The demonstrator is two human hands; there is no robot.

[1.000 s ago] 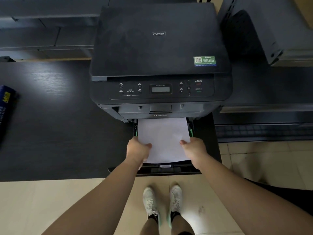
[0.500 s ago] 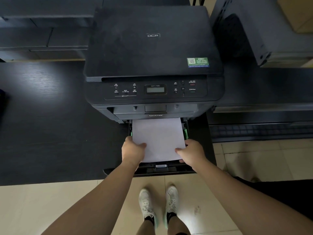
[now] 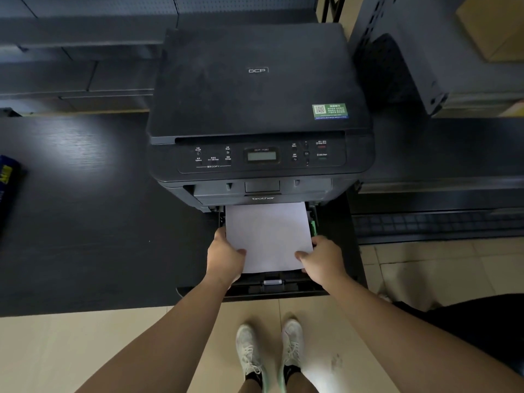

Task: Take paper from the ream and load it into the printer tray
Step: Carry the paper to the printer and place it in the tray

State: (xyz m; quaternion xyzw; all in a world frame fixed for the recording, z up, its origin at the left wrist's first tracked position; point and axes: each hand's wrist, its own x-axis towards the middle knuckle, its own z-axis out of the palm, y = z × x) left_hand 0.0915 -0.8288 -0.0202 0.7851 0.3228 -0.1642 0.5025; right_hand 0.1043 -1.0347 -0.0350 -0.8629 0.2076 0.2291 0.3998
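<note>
The black bench (image 3: pixel 85 222) carries the printer (image 3: pixel 255 95), its tray (image 3: pixel 283 287) pulled out toward the near edge. The paper (image 3: pixel 266 236) has slid a little farther into the tray than a moment ago, so loading looks nearly done. Left hand (image 3: pixel 224 259) and right hand (image 3: pixel 323 259) grip its near corners, fingers closed on the sheets
</note>
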